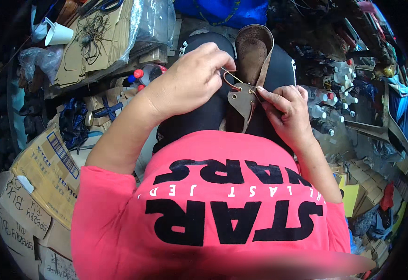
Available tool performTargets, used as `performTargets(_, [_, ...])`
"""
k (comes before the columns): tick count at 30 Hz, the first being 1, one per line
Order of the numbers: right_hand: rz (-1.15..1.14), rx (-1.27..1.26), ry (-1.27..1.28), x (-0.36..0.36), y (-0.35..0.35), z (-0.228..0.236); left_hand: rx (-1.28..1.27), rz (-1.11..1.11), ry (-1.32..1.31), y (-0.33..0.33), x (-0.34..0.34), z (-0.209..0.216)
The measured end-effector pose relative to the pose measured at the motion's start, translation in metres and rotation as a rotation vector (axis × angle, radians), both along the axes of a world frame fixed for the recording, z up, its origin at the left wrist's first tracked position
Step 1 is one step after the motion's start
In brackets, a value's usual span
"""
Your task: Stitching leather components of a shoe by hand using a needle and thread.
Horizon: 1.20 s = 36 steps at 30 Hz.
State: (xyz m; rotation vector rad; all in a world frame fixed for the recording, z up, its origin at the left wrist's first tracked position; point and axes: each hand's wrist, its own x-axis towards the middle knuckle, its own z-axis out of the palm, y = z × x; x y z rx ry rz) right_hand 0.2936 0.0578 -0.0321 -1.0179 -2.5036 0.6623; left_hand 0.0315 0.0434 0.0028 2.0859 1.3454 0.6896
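A brown shoe upper [242, 101] with metal eyelets rests across my lap, its suede-like inside [252, 58] showing at the far end. A thin brown lace [228, 80] loops at its eyelets. On the left, my left hand [201, 79] is closed, with the thumb and fingertips pinching the lace, which runs taut toward the eyelets. From the right, my right hand [285, 109] pinches the eyelet edge of the upper between thumb and forefinger. Whether it also grips a lace end, I cannot tell. My dark-trousered legs lie under the shoe.
Stacked cardboard [85, 58] holds a tangle of thin cords [92, 35] and a white cup [59, 34] at the far left. Several plastic bottles [327, 112] lie to the right. Cardboard boxes [45, 175] stand at the near left; a blue bag [227, 13] lies ahead.
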Motion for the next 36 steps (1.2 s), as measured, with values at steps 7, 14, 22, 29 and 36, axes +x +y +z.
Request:
performTargets(7, [0.007,0.014,0.002,0.0,0.0,-0.001,0.006,0.075,-0.001,0.003,-0.002,0.001])
performTargets(14, [0.014,-0.027,0.004,0.002,0.004,-0.001,0.03,0.023,0.261,0.001,0.0,-0.014])
performTargets(22, [0.058,-0.08,-0.018,0.006,0.023,0.003,0.08,-0.023,0.027,0.01,0.005,-0.039])
performTargets(29, [0.082,-0.183,-0.056,0.005,0.036,0.003,0.076,-0.039,0.04,0.011,0.004,-0.045])
performTargets(36, [0.096,-0.192,-0.049,0.004,0.042,0.0,0.081,-0.066,0.045,0.011,0.004,-0.043])
